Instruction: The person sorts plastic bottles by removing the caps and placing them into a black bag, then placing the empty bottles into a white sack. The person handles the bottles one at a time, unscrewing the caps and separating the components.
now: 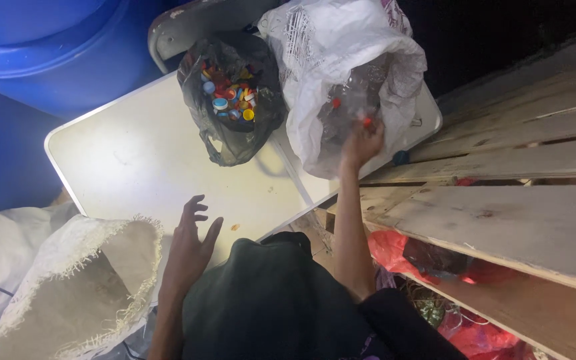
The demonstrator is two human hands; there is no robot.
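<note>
inside the mouth of the white sack [341, 60] at the far edge of the pale table [135, 160], a clear plastic bottle [351, 107] lies among others, its long axis slanting from upper right down to lower left, its red cap end low by the fingers. the right hand [361, 141] reaches up into that opening, arm stretched straight away from the body, fingers curled on the bottle's lower end. the left hand [191, 243] hovers low over the table's near edge, palm down, fingers spread and loose, holding nothing. just left of the sack sits a dark bag [231, 100] full of coloured bottle caps [231, 100]. a frayed woven sack [75, 287] gapes at the near left; wooden planks [515, 173] run along the right.
</note>
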